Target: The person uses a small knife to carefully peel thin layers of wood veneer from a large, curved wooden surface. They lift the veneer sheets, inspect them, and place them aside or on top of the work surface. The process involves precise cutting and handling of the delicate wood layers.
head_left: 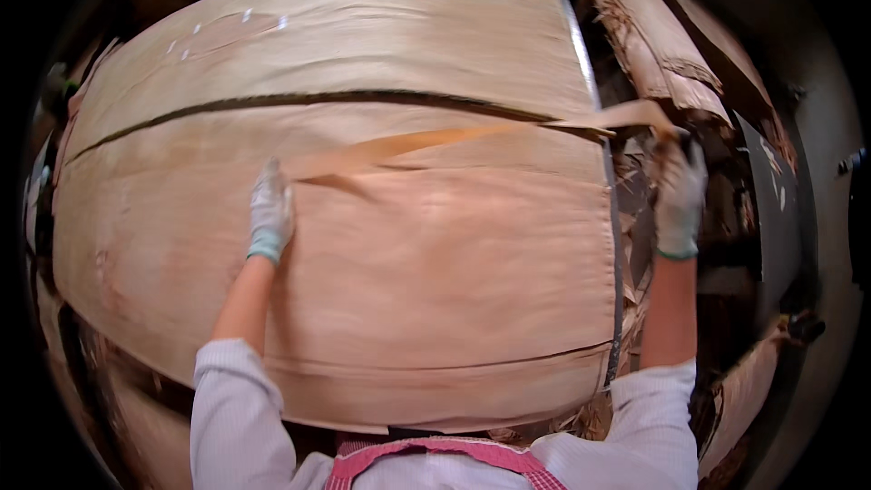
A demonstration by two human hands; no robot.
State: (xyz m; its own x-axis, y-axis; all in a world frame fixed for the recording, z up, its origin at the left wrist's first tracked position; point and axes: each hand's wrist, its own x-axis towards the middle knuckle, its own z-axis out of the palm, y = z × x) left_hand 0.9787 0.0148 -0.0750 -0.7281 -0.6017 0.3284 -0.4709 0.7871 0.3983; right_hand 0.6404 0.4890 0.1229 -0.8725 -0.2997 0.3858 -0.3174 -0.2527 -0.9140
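A long, narrow strip of wood veneer [408, 143] stretches between my hands, blurred by motion and raised over the sheets. My left hand [271, 209], in a white glove with a pale green cuff, is closed at the strip's left end; its fingertips are smeared. Past the right edge of the stack, my right hand [680, 195] grips the other end, where the strip bends over. Under the strip lies a broad pinkish veneer sheet [454, 254]. A dark, uneven gap separates it from a paler veneer sheet [390, 32] on the far side.
Along the right side of the stack runs a grey edge [617, 308]. Torn veneer scraps [635, 168] lie beyond it, below my right hand. More veneer sheets [649, 27] are piled at the far right, and another veneer piece [748, 399] leans at the near right.
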